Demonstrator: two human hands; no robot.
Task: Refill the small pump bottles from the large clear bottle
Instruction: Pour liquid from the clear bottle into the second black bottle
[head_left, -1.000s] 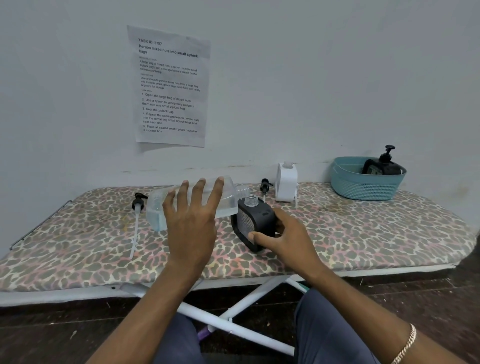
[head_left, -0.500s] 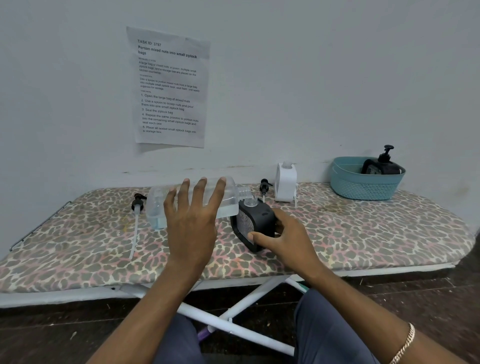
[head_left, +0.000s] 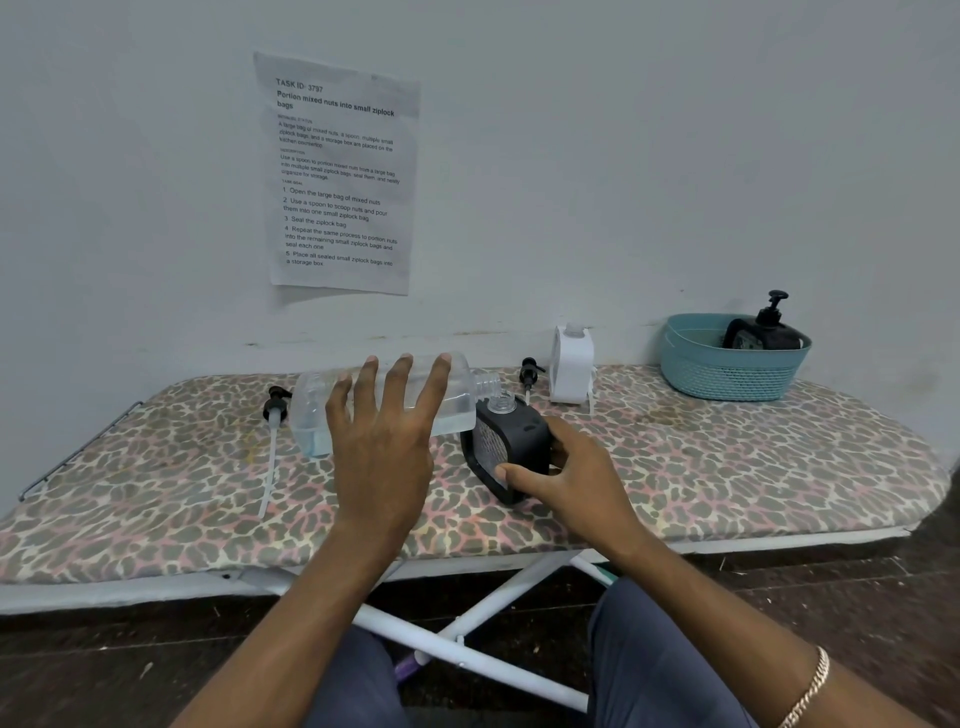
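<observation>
My left hand (head_left: 384, 441) grips the large clear bottle (head_left: 311, 415) and holds it nearly level above the board, its open neck pointing right. A little clear liquid lies along its lower side. The neck sits just above the open mouth of a small black bottle (head_left: 511, 441), which stands tilted on the board. My right hand (head_left: 576, 478) holds that black bottle, thumb on its front and fingers behind it. A small white bottle (head_left: 571, 369) without its pump stands behind, near the wall.
Two loose black pump heads lie on the leopard-print ironing board (head_left: 727, 467), one with a long tube at the left (head_left: 275, 405), one by the white bottle (head_left: 529, 371). A teal basket (head_left: 727, 374) at the back right holds a black pump bottle (head_left: 763, 332).
My left hand has brought the clear bottle from slightly tilted to nearly level, its neck staying over the black bottle's mouth. My right hand has kept its hold.
</observation>
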